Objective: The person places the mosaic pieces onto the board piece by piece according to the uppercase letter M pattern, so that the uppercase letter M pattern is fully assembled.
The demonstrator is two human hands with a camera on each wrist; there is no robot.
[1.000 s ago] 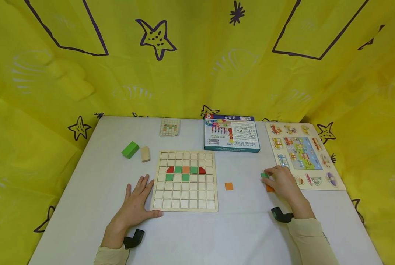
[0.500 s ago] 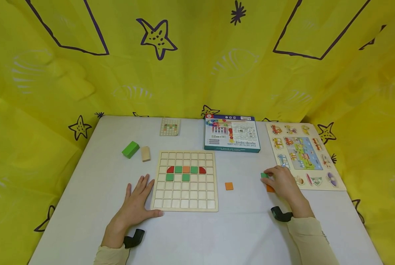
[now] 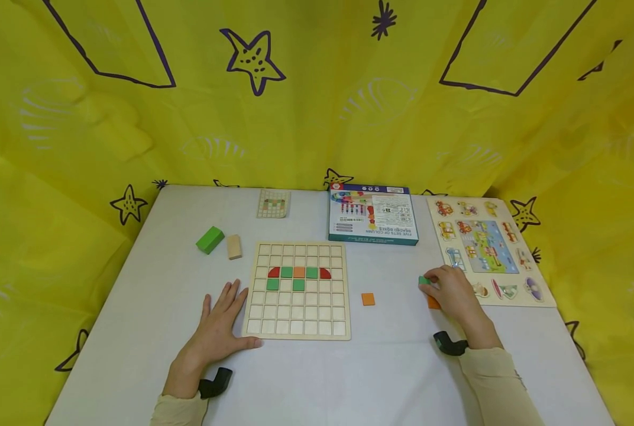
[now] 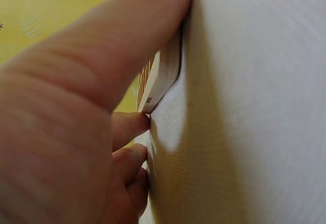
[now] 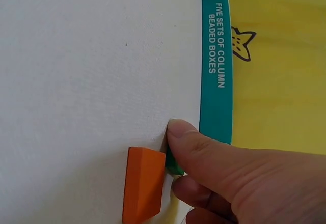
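Note:
My right hand [image 3: 452, 296] pinches a small green block [image 3: 423, 281] between thumb and fingers at the table's right side. In the right wrist view the thumb covers most of that green block [image 5: 174, 164]. An orange block [image 5: 144, 186] stands beside it, partly under the hand in the head view. My left hand [image 3: 217, 324] rests with fingers spread at the left edge of a wooden grid board [image 3: 297, 338], its thumb by the near left corner. Red, green and orange pieces sit in two of the board's rows. Another orange piece [image 3: 368, 299] lies right of the board.
A green block [image 3: 210, 240] and a plain wooden block [image 3: 234, 247] lie left behind the board. Farther back are a pattern card [image 3: 273, 204] and a beaded-boxes carton [image 3: 372, 214]. A picture puzzle board [image 3: 527, 296] lies at the far right. Yellow curtains enclose the table.

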